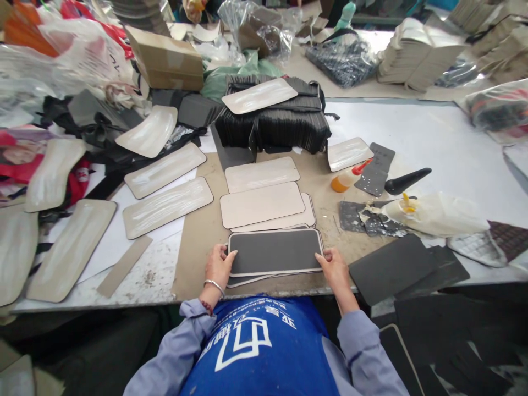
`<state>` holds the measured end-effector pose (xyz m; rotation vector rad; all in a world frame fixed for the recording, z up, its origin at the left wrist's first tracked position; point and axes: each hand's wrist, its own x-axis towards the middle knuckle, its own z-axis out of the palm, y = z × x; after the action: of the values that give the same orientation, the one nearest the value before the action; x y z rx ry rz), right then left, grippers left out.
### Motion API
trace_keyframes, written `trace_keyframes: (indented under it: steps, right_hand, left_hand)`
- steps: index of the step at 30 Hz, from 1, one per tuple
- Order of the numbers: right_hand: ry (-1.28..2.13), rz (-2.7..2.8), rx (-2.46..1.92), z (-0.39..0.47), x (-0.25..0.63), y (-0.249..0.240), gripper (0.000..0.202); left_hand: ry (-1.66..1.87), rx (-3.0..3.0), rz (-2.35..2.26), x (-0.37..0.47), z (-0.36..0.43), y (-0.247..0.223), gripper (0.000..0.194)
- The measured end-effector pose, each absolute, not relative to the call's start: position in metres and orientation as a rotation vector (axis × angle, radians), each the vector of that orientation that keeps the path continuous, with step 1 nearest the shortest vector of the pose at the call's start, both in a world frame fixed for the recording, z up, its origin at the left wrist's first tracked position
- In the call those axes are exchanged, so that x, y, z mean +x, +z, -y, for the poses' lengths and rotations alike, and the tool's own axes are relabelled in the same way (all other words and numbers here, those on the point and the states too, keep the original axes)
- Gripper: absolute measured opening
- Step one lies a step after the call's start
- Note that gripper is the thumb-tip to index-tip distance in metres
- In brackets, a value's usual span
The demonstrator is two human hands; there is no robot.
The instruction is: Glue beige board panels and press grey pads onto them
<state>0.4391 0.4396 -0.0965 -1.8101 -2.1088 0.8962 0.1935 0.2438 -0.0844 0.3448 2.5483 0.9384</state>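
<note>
A dark grey rectangular panel with a pale border (274, 252) lies in front of me on top of other panels. My left hand (219, 267) grips its left end, thumb on top and fingers at the edge. At the opposite end my right hand (335, 269) pinches the right edge the same way. Just behind it rests a plain beige panel (262, 204), overlapping more beige pieces. Farther back is a beige panel with whitish streaks (263, 174), which look like glue. What lies beneath the held panel is mostly hidden.
Streaked beige panels (168, 207) lie spread on the left. Behind stands a bundle of black pieces (276, 129). To the right are a bottle of orange liquid (345, 180), a black-handled tool (408, 180), a white plastic bag (441, 213) and dark sheets (394, 268).
</note>
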Motion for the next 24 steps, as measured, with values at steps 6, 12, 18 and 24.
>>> trace_keyframes:
  steps: [6, 12, 18, 24]
  right_hand:
    - [0.89, 2.124, -1.869, -0.4431, 0.4385, -0.0953, 0.035]
    - [0.886, 2.174, -1.86, -0.4436, 0.4388, -0.0947, 0.037]
    - [0.888, 2.172, -1.917, -0.4431, 0.4376, -0.0925, 0.037]
    - [0.889, 2.156, -1.927, -0.4438, 0.438, -0.0941, 0.037]
  left_hand:
    - [0.993, 0.349, -2.548, 0.196, -0.2421, -0.0896, 0.022]
    - [1.006, 0.363, -2.53, 0.1968, -0.242, -0.0905, 0.02]
    - [1.047, 0.382, -2.522, 0.1966, -0.2398, -0.0918, 0.019]
    - [1.092, 0.326, -2.46, 0.1957, -0.2393, -0.0898, 0.023]
